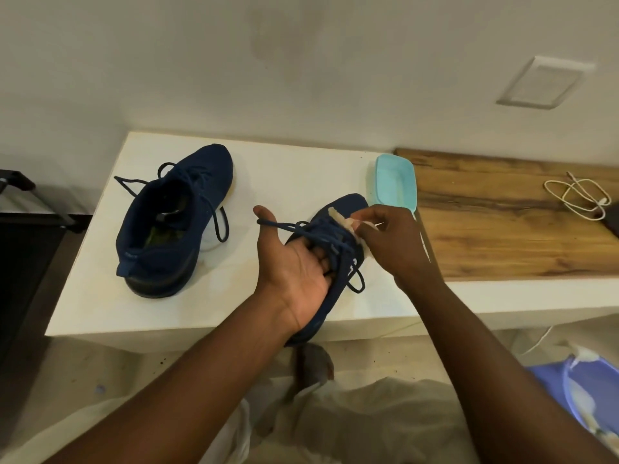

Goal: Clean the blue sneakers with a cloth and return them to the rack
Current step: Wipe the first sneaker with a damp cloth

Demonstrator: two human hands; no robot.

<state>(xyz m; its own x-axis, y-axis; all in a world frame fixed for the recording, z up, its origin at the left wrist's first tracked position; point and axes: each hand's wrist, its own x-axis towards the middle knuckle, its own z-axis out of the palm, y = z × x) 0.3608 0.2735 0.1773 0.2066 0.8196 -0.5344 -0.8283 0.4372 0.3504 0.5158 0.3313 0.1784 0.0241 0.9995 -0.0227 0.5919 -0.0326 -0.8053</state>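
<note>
Step in hand, by the look of it: wiping the laced upper of the held sneaker [346, 204]. Gripped by the left hand [298, 272], palm up, fingers tucked in among the laces, thumb hooking one loose lace [278, 224] out toward 9 o'clock. Pinched in the right hand [392, 242]: the cloth [338, 217], pressed on the upper just behind the toe. Toe pointing to 1 o'clock, heel hanging past the near edge of the white table [284, 172].

Hold the lace aside so the cloth reaches the knit beneath. Stroke in short passes from toe toward tongue, bracing against the left palm. Turn the shoe for sides and sole rim.

At 1 o'clock, just beyond the toe: a teal tray [395, 180], near enough to nudge on a long stroke. At 10 o'clock, well apart: the second sneaker [174, 222], upright. At 3 o'clock: a wooden top [502, 222] with a cable [582, 199]. Bare tabletop between the shoes for setting down. Rack not identifiable; perhaps the dark frame [20, 195] at 9 o'clock.
</note>
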